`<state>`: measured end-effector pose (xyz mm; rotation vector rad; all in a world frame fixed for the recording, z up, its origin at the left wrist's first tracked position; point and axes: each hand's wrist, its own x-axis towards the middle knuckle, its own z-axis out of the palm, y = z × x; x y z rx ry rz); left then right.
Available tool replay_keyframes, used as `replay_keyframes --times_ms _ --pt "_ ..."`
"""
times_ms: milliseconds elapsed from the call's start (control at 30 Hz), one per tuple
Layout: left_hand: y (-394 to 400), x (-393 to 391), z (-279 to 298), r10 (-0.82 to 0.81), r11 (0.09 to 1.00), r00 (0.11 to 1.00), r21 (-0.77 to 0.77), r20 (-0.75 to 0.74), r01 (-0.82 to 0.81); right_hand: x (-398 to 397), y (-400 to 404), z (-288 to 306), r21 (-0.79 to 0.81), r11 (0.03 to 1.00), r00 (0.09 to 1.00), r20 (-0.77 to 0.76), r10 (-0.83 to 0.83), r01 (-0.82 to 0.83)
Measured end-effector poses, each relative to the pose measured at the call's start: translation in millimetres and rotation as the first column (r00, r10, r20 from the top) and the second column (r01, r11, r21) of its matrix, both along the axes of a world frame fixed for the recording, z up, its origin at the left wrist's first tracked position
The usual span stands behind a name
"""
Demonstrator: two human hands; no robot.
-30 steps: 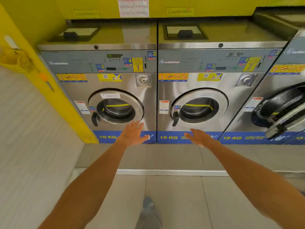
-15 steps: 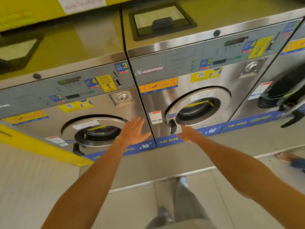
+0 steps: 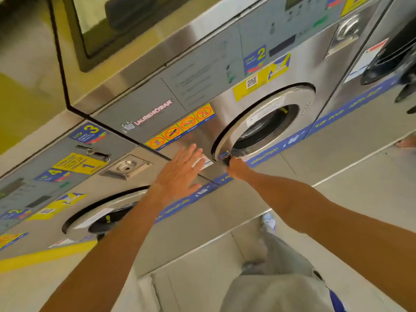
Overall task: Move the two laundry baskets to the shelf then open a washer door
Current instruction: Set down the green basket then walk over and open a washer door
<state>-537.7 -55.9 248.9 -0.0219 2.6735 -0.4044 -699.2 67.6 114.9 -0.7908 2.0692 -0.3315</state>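
Two steel front-load washers fill the tilted head view. The middle washer's round door has a steel rim and dark glass, with a black handle on its left edge. My right hand is shut on that handle, and the door's left edge stands slightly off the washer front. My left hand is open, fingers spread, flat near the steel front panel left of the door. The left washer's door is closed. No laundry baskets are in view.
A third washer at the right has its dark door open. The washers stand on a raised tiled step. My legs in grey trousers are below. Another person's foot shows at the right edge. A yellow strip runs at the left.
I have moved in close to the middle washer. My right hand went from open in the air to gripping the door handle; my left hand moved up toward the front panel.
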Motion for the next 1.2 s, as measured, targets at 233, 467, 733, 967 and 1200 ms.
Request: replay_keyframes --times_ms 233,467,733,967,1200 --pt "-17 -9 -12 -0.082 0.949 0.993 -0.3 0.08 0.102 0 5 -9 -0.048 0.994 0.993 0.067 -0.092 0.096" --pt "-24 -5 -19 -0.129 0.88 0.987 -0.447 0.098 0.159 11 34 -15 0.008 0.988 0.987 0.038 -0.157 0.157" --pt "-4 -6 -17 -0.031 0.959 0.999 -0.281 -0.01 0.027 32 114 -3 0.086 0.976 0.979 0.022 -0.202 0.2" --pt "1 -9 -16 0.043 0.992 0.996 -0.115 -0.076 -0.051 50 201 41 0.009 0.891 0.891 -0.037 -0.452 0.453" --pt "11 -17 -12 0.14 0.99 0.985 0.027 -0.098 -0.138 47 239 96 -0.246 0.786 0.753 -0.232 -0.615 0.567"
